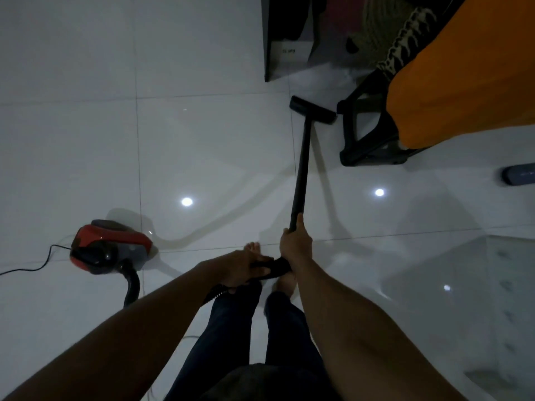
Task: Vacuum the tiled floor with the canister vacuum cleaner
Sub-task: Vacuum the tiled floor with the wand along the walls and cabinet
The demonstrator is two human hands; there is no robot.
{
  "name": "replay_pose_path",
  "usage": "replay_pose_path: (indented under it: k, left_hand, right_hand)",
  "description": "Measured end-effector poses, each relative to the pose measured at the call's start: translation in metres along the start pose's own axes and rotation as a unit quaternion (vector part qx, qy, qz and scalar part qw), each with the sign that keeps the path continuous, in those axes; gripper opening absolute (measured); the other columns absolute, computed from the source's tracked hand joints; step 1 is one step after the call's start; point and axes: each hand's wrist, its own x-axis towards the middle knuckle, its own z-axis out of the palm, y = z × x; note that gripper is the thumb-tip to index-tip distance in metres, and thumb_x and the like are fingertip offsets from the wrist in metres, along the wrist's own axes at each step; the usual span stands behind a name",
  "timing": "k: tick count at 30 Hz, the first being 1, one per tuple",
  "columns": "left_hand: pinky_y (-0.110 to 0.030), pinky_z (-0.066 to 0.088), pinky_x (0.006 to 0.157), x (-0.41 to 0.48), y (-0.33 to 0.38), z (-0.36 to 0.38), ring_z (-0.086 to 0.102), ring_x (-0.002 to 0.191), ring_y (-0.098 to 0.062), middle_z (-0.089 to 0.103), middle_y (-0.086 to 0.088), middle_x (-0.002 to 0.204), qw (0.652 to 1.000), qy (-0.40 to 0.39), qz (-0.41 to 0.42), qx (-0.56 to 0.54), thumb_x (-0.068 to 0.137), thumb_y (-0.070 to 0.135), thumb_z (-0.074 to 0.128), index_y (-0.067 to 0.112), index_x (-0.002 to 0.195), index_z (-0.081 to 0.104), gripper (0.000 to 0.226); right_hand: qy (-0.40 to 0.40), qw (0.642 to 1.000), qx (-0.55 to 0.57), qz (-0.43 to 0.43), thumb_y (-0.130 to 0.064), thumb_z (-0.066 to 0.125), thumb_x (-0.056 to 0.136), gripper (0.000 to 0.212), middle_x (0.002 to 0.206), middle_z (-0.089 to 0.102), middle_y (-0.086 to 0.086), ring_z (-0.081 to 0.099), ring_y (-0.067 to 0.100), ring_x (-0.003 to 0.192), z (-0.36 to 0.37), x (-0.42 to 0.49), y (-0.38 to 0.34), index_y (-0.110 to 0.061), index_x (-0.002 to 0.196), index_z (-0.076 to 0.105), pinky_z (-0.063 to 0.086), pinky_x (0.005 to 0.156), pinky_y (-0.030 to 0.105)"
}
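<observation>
Fingers of the right hand (296, 243) wrap the near end of the wand (301, 163), while the left hand (241, 269) grips the curved handle (279, 267) just nearer, to the left.

left hand (243, 269) — curled round handle (276, 267) | right hand (295, 245) — grips wand (301, 169) | arms extended

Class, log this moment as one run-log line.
left hand grips handle; right hand grips wand; floor head on tiles near stand; canister at left

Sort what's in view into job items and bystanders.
Job: red-and-grey canister vacuum, black hose, black wand in right hand, black handle in left hand, black flat floor head, glossy white tiled floor.
Bystanders: orange draped cloth, black plastic stand, blue-grey flat object.
</observation>
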Motion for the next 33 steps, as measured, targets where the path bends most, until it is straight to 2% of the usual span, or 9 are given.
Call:
replay_pose_path:
  k: [2, 4, 7, 9, 14, 19, 23, 26, 33]
  left_hand:
    - [-0.019, 0.053, 0.05, -0.001, -0.005, 0.006, 0.071, 0.078, -0.022, 0.061, -0.002, 0.109, 1.0, -0.006, 0.001, 0.001, 0.103, 0.044, 0.045, 0.036, 0.149, 0.041, 0.047]
    - [-0.035, 0.059, 0.079, -0.002, -0.002, 0.01, 0.069, 0.098, -0.03, 0.06, -0.01, 0.131, 1.0, -0.002, 0.005, 0.008, 0.104, 0.044, 0.043, 0.036, 0.15, 0.039, 0.047]
    - [-0.042, 0.044, 0.102, -0.001, 0.009, 0.014, 0.051, 0.126, -0.044, 0.041, -0.023, 0.15, 1.0, 0.021, 0.002, 0.02, 0.105, 0.042, 0.041, 0.029, 0.152, 0.036, 0.049]
    - [-0.044, 0.047, 0.097, 0.005, 0.013, 0.01, 0.05, 0.126, -0.047, 0.04, -0.023, 0.151, 0.999, 0.039, 0.006, 0.015, 0.104, 0.044, 0.042, 0.03, 0.153, 0.034, 0.051]
    - [-0.024, 0.052, 0.05, 0.014, 0.015, 0.005, 0.068, 0.061, -0.029, 0.062, -0.005, 0.12, 0.997, 0.054, 0.002, -0.049, 0.102, 0.045, 0.048, 0.032, 0.151, 0.036, 0.053]
    - [-0.023, 0.053, 0.052, 0.011, 0.015, 0.009, 0.064, 0.056, -0.023, 0.054, -0.007, 0.139, 0.997, 0.062, 0.003, -0.055, 0.103, 0.042, 0.047, 0.031, 0.152, 0.035, 0.052]
    - [-0.01, 0.043, 0.045, 0.009, 0.023, 0.005, 0.058, 0.045, -0.002, 0.061, 0.002, 0.097, 0.992, 0.1, -0.006, -0.074, 0.104, 0.043, 0.045, 0.033, 0.153, 0.035, 0.051]
    - [-0.005, 0.039, 0.043, 0.002, 0.03, -0.002, 0.051, 0.047, 0.004, 0.065, -0.004, 0.101, 0.99, 0.118, -0.005, -0.08, 0.105, 0.039, 0.043, 0.03, 0.153, 0.036, 0.049]
    - [-0.023, 0.054, 0.052, -0.007, 0.016, -0.015, 0.061, 0.046, -0.014, 0.06, 0.002, 0.08, 0.978, 0.147, -0.032, -0.144, 0.102, 0.046, 0.045, 0.037, 0.151, 0.038, 0.05]
  right_hand:
    - [-0.008, 1.0, 0.004, 0.005, -0.028, 0.042, 0.105, 0.063, 0.131, 0.06, 0.014, 0.063, 0.031, 0.107, 0.0, -0.004, 0.006, -0.038, 0.158, 0.01, 0.047, 0.078, 0.033]
    - [-0.008, 1.0, 0.001, 0.005, -0.027, 0.042, 0.105, 0.063, 0.132, 0.06, 0.013, 0.062, 0.031, 0.108, 0.0, -0.002, 0.009, -0.038, 0.158, 0.01, 0.048, 0.08, 0.034]
    - [-0.007, 1.0, -0.003, -0.001, -0.028, 0.043, 0.104, 0.064, 0.137, 0.057, 0.012, 0.061, 0.032, 0.113, -0.008, 0.01, 0.004, -0.037, 0.159, 0.011, 0.049, 0.084, 0.035]
    - [-0.007, 1.0, -0.011, -0.007, -0.027, 0.044, 0.104, 0.065, 0.139, 0.055, 0.011, 0.059, 0.031, 0.115, -0.013, 0.021, -0.003, -0.037, 0.159, 0.01, 0.046, 0.081, 0.032]
    - [-0.025, 0.998, -0.041, -0.027, -0.025, 0.046, 0.103, 0.067, 0.139, 0.055, 0.01, 0.06, 0.029, 0.112, -0.022, 0.031, -0.014, -0.038, 0.158, 0.01, 0.046, 0.079, 0.031]
    - [-0.055, 0.992, -0.088, -0.066, -0.023, 0.046, 0.103, 0.067, 0.132, 0.058, 0.01, 0.053, 0.019, 0.087, -0.02, 0.031, -0.019, -0.04, 0.158, 0.011, 0.045, 0.073, 0.031]
    - [-0.084, 0.983, -0.126, -0.105, -0.023, 0.046, 0.102, 0.068, 0.131, 0.057, 0.011, 0.054, 0.021, 0.09, -0.024, 0.042, -0.04, -0.039, 0.158, 0.01, 0.048, 0.077, 0.032]
    - [-0.11, 0.973, -0.156, -0.131, -0.022, 0.045, 0.101, 0.07, 0.134, 0.055, 0.012, 0.053, 0.02, 0.09, -0.025, 0.044, -0.055, -0.037, 0.159, 0.009, 0.045, 0.075, 0.03]
    - [-0.147, 0.963, -0.175, -0.145, -0.021, 0.045, 0.101, 0.07, 0.133, 0.054, 0.012, 0.053, 0.021, 0.089, -0.009, 0.042, -0.09, -0.038, 0.159, 0.008, 0.044, 0.073, 0.03]
